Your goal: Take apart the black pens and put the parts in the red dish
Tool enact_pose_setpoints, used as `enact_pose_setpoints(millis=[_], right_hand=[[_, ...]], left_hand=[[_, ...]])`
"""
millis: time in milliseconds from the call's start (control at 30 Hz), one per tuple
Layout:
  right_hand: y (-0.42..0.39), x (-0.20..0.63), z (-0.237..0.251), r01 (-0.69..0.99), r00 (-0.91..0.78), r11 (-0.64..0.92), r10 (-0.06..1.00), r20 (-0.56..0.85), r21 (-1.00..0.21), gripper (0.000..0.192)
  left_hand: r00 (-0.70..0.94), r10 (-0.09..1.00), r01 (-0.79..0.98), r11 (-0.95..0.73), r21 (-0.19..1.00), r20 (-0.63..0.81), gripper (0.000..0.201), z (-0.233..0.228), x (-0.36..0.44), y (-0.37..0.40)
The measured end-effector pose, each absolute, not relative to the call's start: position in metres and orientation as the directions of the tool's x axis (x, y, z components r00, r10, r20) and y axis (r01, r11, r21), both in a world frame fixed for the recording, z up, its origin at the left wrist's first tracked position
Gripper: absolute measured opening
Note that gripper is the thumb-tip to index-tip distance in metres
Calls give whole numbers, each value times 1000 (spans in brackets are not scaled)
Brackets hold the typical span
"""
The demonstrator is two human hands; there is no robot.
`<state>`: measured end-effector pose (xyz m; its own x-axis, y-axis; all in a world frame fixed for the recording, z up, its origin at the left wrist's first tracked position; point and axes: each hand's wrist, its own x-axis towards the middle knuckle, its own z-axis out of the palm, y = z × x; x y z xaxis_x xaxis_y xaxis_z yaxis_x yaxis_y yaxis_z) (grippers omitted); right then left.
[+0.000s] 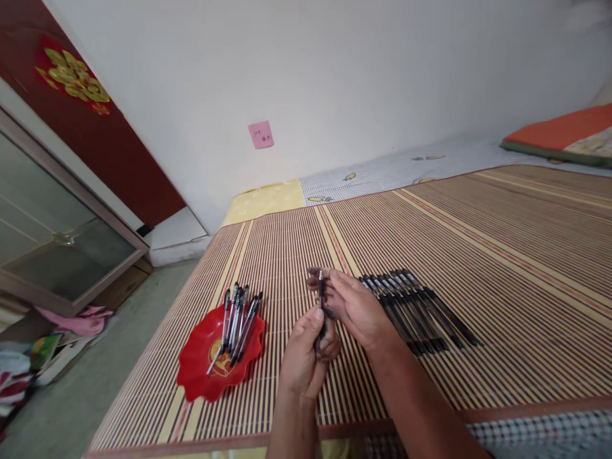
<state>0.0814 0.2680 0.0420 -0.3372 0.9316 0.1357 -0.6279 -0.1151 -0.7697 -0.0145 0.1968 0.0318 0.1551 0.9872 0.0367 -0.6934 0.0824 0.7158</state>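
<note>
Near middle of mat (478, 242): both hands meet over it.
Left hand (303, 357): pinching the pen (321, 294) low on its barrel.
Right hand (356, 306): fingers curled on the upper barrel.
Left: red plate (196, 370) holding pens.
Right: row of pens (415, 309).

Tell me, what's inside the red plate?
Several black pens lie piled in the red plate, over a yellow design mostly hidden beneath them.

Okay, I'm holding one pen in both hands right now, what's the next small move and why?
Probably lay the pen, held by the left hand and right hand, beside the row of pens on the mat; the red plate holds more loose ones.
</note>
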Motion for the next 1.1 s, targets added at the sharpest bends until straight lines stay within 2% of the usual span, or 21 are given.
enact_pose_setpoints(millis=[300, 633, 767, 967, 1100], right_hand=[[269, 93, 49, -545, -301, -89, 949, 95, -834, 24], [271, 95, 47, -665, -324, -165, 943, 82, -728, 21], [271, 94, 49, -688, -322, -147, 939, 117, -710, 29], [270, 97, 49, -571, -312, -133, 948, 64, -810, 21], [272, 97, 46, -602, -307, -139, 949, 68, -786, 20]], left_hand=[[172, 985, -645, 98, 758, 19, 29, 28, -12, 198], [146, 989, -614, 76, 786, 18, 28, 29, -9, 197], [152, 988, -622, 79, 779, 20, 27, 28, -10, 197], [141, 990, -617, 78, 783, 13, 30, 29, -10, 198], [154, 988, -612, 85, 787, 13, 31, 28, -10, 198]])
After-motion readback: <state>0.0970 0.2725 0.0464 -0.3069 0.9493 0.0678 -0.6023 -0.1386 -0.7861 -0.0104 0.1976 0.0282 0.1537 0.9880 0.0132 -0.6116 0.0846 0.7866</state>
